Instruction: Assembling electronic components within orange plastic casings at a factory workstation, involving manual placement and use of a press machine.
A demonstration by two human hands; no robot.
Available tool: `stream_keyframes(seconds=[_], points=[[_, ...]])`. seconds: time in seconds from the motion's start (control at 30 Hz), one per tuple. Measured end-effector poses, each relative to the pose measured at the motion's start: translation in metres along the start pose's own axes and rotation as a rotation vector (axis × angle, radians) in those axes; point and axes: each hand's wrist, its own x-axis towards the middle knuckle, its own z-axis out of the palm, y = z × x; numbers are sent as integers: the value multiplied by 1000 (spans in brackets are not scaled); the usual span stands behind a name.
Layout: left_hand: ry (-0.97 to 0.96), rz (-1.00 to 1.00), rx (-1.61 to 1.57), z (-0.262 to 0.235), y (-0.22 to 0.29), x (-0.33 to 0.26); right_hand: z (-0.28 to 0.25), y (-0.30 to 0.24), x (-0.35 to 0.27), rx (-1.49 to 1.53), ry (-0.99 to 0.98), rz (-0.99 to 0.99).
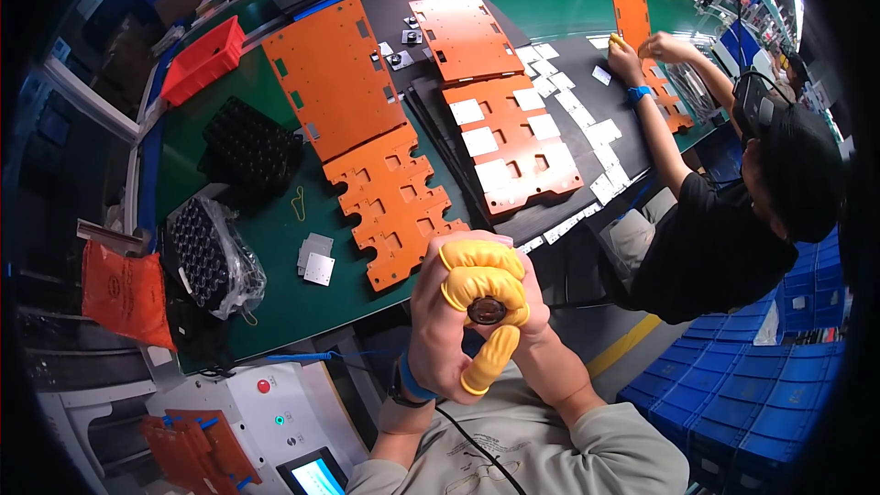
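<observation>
Both hands are pressed together in front of the chest, clamped on a small dark round part that sits between the fingertips. The left hand wraps in from its side with a blue wristband; the right hand closes over it, and yellow finger cots cover the tips that pinch the part. Just beyond the hands, on the green bench, lies an orange plate with many cut-outs, its near edge close to the knuckles. Left of the hands a few small grey squares lie on the bench, and further left is a bagged black tray with another black tray beyond it. Farther out lie larger orange plates, one of them carrying white cards, on a black mat. A red bin stands far off to the left. To the right of the hands, well apart, another person in a black shirt reaches over the mat with yellow-tipped fingers. Blue crates are stacked low at the right.
</observation>
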Motion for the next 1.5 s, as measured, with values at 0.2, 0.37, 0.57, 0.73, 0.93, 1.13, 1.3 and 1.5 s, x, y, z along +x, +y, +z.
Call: stream_keyframes(seconds=[0.2,0.37,0.57,0.73,0.93,1.13,1.3,1.5], points=[[36,-24,-116,2,8,0,5,-9,-1,-129,-31,9],[32,-27,-177,3,4,1,4,-9,0,-162,-43,-19],[175,53,-36,10,3,9,0,2,1,-160,-4,5],[250,-63,-105,13,1,3,-5,7,1,-93,6,-33],[278,-124,-276,8,-21,-13,5,4,2,21,155,61],[287,-174,-386,6,-23,-24,1,7,2,-22,127,70],[249,-127,-399,6,-20,-16,-1,9,2,30,71,42],[234,-110,-348,3,-23,-19,-1,10,3,106,-14,13]])
